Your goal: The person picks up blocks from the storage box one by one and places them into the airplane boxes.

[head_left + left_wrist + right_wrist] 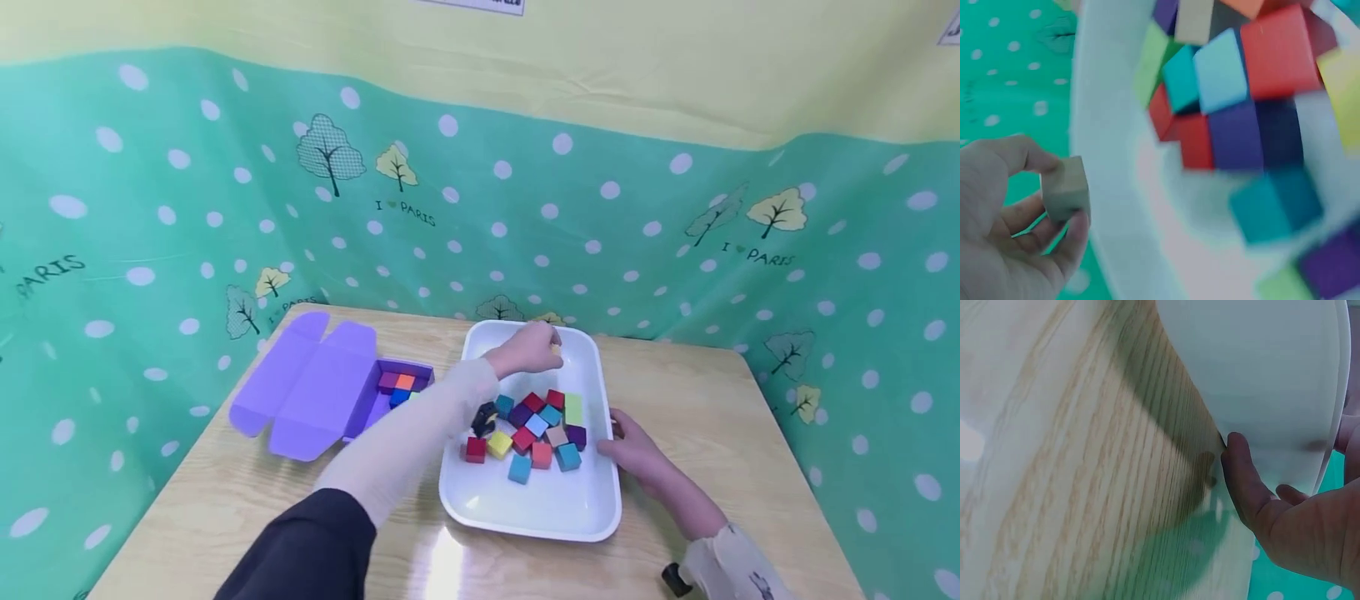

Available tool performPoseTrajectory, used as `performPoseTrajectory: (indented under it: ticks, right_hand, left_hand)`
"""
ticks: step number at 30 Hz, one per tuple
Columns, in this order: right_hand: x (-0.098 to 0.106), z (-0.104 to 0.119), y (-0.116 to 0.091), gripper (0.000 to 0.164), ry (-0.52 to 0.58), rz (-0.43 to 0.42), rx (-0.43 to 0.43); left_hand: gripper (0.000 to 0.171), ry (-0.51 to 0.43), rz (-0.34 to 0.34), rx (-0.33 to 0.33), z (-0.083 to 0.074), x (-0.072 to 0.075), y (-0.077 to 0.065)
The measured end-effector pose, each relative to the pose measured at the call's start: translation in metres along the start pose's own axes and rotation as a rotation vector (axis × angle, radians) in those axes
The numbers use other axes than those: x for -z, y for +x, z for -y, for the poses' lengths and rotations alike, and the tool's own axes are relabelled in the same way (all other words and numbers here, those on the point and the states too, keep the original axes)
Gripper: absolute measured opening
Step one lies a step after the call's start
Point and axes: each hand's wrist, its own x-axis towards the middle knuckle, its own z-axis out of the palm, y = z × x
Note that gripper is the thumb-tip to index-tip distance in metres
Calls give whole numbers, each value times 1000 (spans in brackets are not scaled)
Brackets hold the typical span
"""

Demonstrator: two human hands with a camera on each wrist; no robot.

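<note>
Between its thumb and fingertips my left hand point(531, 347) pinches a beige wooden cube point(1065, 189), held over the far end of a white tray point(525, 512). In the left wrist view this hand point(1019, 215) appears beside the tray's wall. Several coloured cubes lie clustered in the tray, among them a red cube point(476, 450), a yellow cube point(499, 444), a teal cube point(520, 468) and a light green block point(573, 409). My right hand point(636, 448) grips the tray's right side, with fingers point(1240, 459) against the outer wall in the right wrist view.
Left of the tray, a purple box point(363, 408) holds several cubes, including an orange cube point(405, 382); its lid point(318, 392) lies folded open. My left forearm partly covers the box. A green patterned curtain point(480, 208) hangs behind the wooden table point(697, 392).
</note>
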Motion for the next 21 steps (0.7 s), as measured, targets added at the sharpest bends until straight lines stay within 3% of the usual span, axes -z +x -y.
performPoseTrajectory:
  ticks: [1,5,10,13,21]
  right_hand:
    - [-1,-1,-1,76,4,1,-5]
    - [-3,-4,-2,78,8,0,-15]
    - [-5,-2,-2,76,30,-9,-8]
    - [-6,-1,-1,75,40,0,-9]
    - [-4,-1,0,74,11,13,-5]
  left_hand:
    - [15,4,-5,-13,2,7,-7]
    - [46,16,-28,-33,9,39,-38]
    - [37,136,-49,-68,29,79,-75]
    - [27,177,-22,-67,47,96,-98]
    - [30,177,88,44,92,120,-153]
